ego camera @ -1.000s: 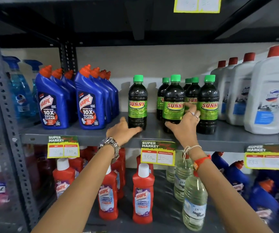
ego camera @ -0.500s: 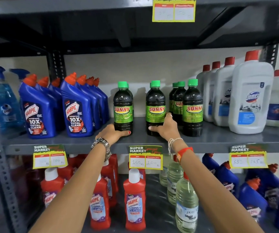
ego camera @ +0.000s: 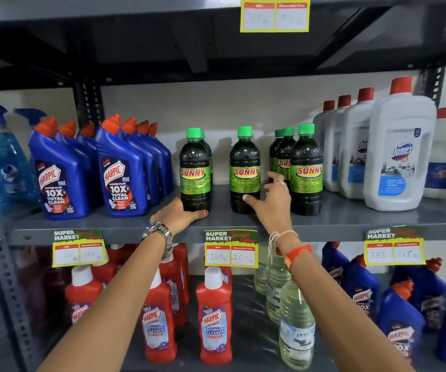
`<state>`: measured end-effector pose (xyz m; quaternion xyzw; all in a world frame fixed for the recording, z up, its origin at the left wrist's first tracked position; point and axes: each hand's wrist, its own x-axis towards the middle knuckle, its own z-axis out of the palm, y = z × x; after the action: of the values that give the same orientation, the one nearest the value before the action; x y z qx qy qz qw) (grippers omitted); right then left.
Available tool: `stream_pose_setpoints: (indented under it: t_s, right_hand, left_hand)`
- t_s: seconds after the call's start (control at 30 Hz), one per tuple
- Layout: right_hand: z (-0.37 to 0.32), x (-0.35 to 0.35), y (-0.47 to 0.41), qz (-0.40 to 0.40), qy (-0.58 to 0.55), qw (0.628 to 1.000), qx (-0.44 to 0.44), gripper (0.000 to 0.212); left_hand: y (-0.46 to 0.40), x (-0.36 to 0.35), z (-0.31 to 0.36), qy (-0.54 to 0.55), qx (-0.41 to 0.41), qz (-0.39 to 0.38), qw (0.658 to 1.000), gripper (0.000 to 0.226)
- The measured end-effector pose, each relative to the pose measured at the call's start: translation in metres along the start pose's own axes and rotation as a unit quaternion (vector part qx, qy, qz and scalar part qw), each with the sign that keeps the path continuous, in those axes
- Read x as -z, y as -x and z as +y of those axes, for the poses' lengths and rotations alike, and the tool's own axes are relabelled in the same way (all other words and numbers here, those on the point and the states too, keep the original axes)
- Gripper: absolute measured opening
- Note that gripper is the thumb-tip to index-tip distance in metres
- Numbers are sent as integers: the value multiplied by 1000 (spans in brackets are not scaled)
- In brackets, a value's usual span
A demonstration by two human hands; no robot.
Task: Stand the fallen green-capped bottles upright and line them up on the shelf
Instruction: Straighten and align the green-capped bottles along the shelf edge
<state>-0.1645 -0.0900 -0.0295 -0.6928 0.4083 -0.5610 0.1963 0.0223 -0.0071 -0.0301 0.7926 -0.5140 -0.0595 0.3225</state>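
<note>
Shelf, grey metal, middle tier. Green-capped bottles all upright in three front positions: left bottle with another just behind it, middle bottle alone, right bottle with two more lined up behind.

Left hand: lying on the shelf at the foot of the left bottle, fingers loosely curled around its base, thumb flat along the shelf edge. Touching, not clenched.

Right hand: spread, fingers apart, in the gap between middle and right bottles. Thumb tip touches the middle bottle low down; whether the fingers touch the right bottle cannot be told. Holds nothing.

Blue bottles to the left, white bottles to the right. Price tag on the shelf edge between the wrists.
</note>
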Motion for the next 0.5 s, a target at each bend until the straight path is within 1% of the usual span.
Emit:
stream_pose_setpoints:
  t_s: [0.07, 0.13, 0.17, 0.23, 0.3, 0.33, 0.4, 0.5]
  right_hand:
    - [6, 12, 4, 57, -18, 998, -1, 52]
    - [11, 26, 4, 95, -25, 995, -15, 41]
    - [13, 32, 2, 115, -27, 993, -28, 41]
    - [19, 43, -4, 168, -12, 984, -53, 53]
    - [25, 52, -9, 199, 39, 976, -74, 66]
    - [29, 55, -11, 196, 71, 974, -84, 71]
    - [36, 61, -15, 161, 113, 975, -100, 83]
    - [45, 61, -20, 87, 82, 988, -93, 96]
  left_hand:
    - [8, -1, -4, -45, -15, 21, 999, 81]
    - [19, -2, -9, -80, -33, 61, 994, 80]
    - [24, -2, -12, -98, -41, 78, 991, 80]
    - [32, -2, -15, -133, -51, 95, 985, 79]
    - [36, -6, -17, -167, -67, 118, 977, 75]
    - [37, -9, -17, -180, -77, 138, 971, 71]
    - [38, -15, -19, -199, -98, 185, 957, 64]
    - [39, -20, -21, -201, -105, 207, 952, 62]
